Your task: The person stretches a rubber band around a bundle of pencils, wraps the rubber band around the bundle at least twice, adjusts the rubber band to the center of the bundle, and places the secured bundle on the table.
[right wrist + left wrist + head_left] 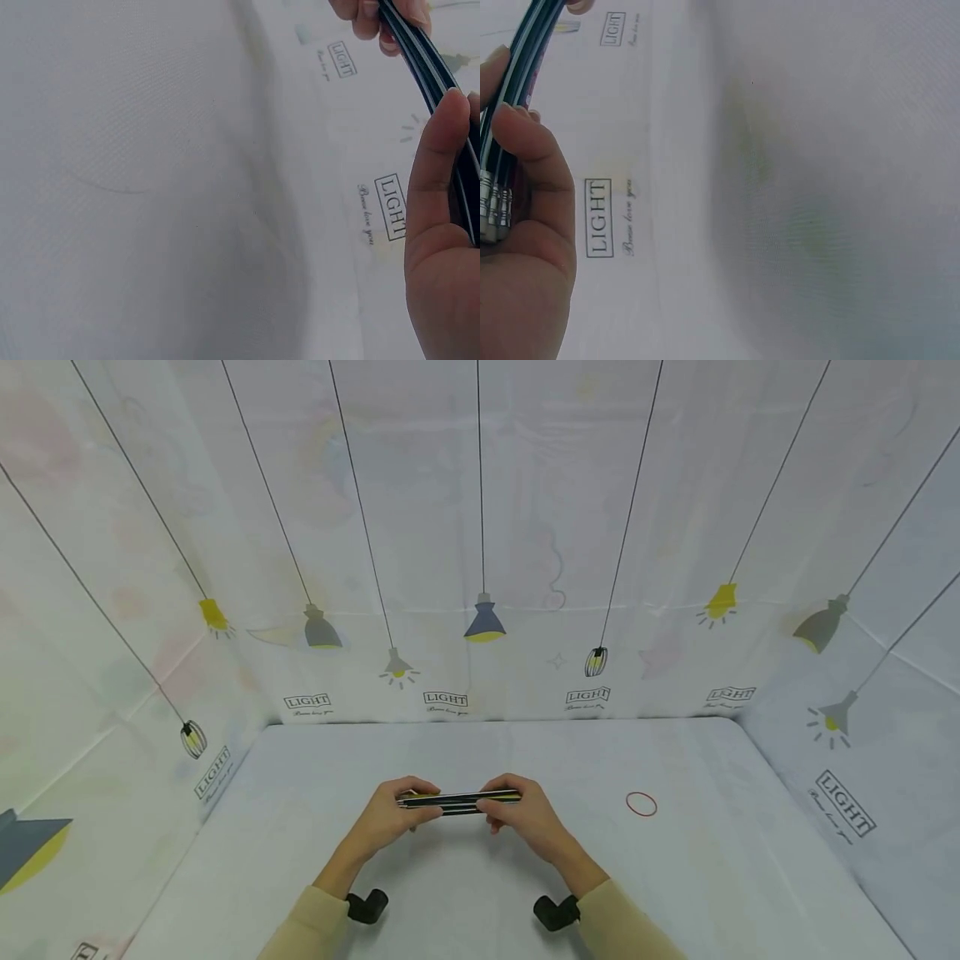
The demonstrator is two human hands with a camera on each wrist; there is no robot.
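A bundle of dark striped pencils (459, 803) is held level above the white table, one end in each hand. My left hand (392, 814) grips the left end between thumb and fingers; in the left wrist view the metal ferrules and pale erasers of the pencils (496, 199) show beside the palm. At the other end my right hand (522, 814) pinches the bundle, its thumb along the near side. The right wrist view shows the pencils (429, 60) running from one hand to the other. A thin red ring (641, 804), like a rubber band, lies flat to the right.
The white-covered table (360, 752) meets a white cloth wall (540, 527) printed with hanging lamps at its far edge. More printed cloth stands at the left and right sides. A black wrist device (367, 907) is on the left wrist, another (557, 912) on the right.
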